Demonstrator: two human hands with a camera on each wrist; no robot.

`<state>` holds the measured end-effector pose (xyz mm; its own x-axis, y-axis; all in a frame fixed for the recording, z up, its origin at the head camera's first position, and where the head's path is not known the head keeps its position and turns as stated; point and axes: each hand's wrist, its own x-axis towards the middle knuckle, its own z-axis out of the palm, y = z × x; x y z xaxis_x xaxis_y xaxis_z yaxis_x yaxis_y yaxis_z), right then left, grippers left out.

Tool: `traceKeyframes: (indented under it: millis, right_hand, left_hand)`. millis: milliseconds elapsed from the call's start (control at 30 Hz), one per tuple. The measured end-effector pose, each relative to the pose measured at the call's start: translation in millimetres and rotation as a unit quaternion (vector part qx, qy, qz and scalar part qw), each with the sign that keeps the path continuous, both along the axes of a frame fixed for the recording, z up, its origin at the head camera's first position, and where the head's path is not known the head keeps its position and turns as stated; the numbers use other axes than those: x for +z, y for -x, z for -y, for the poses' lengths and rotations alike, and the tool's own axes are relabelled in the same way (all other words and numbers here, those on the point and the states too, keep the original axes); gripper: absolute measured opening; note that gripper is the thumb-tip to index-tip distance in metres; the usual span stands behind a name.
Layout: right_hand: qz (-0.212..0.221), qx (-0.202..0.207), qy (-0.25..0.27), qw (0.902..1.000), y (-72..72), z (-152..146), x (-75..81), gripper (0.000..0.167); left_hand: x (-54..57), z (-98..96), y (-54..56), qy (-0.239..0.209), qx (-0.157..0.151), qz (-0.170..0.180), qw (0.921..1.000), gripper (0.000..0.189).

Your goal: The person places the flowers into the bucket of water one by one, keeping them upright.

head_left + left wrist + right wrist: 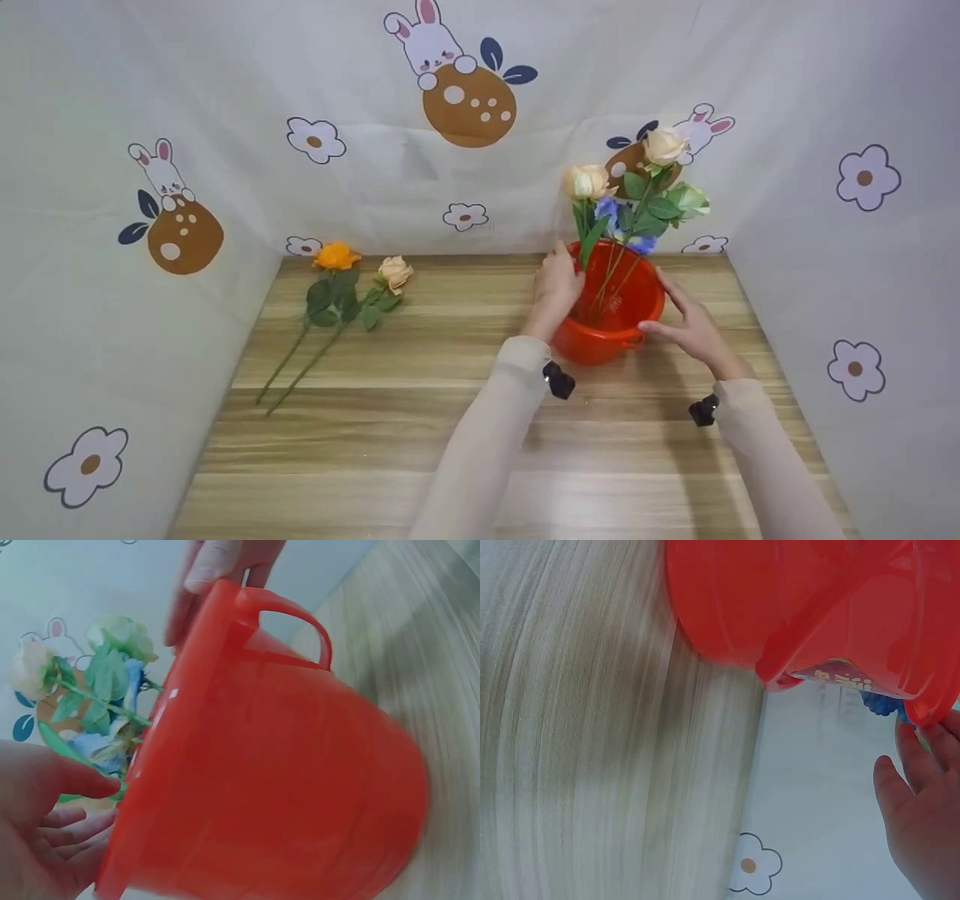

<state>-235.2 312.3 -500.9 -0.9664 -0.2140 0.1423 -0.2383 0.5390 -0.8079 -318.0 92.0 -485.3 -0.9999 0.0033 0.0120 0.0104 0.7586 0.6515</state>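
Note:
A red bucket [589, 346] stands upright at the back right of the tabletop. My left hand [556, 289] holds its left rim, with the thumb on the inner side. My right hand [697, 330] is spread around the right rim, fingers fairly straight and thumb by the front edge. Inside lean several stems. Above the rim show cream roses [664, 145], a pale green rose [686, 201] and blue flowers [643, 244]. In the left wrist view, the left thumb is close to a green leaf [64, 746] at the rim. The handle loop [300, 611] shows on the bucket's side.
To the left lie an orange rose [337, 256] and a cream rose [395, 273], their stems pointing toward the front. White printed cloth [360, 187] walls in the wood-grain tabletop [315, 465] at the back and sides.

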Motion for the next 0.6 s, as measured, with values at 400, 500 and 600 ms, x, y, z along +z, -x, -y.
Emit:
traceKeyframes:
  millis: [400,500,600]
  right_hand:
    - [0.009,0.004,0.008,0.9999,0.7,-1,-0.7,0.090]
    - [0.008,0.005,0.010,0.9999,0.2,0,-0.9,0.090]
    - [0.007,0.005,0.010,0.9999,-0.1,0,-0.8,0.090]
  left_hand:
    - [12.0,39.0,6.9,-0.197,-0.036,-0.043,0.9787,0.033]
    - [13.6,48.0,9.1,-0.220,-0.040,-0.042,0.9739,0.033]
    - [14.8,56.4,10.9,-0.232,-0.039,-0.048,0.9706,0.033]
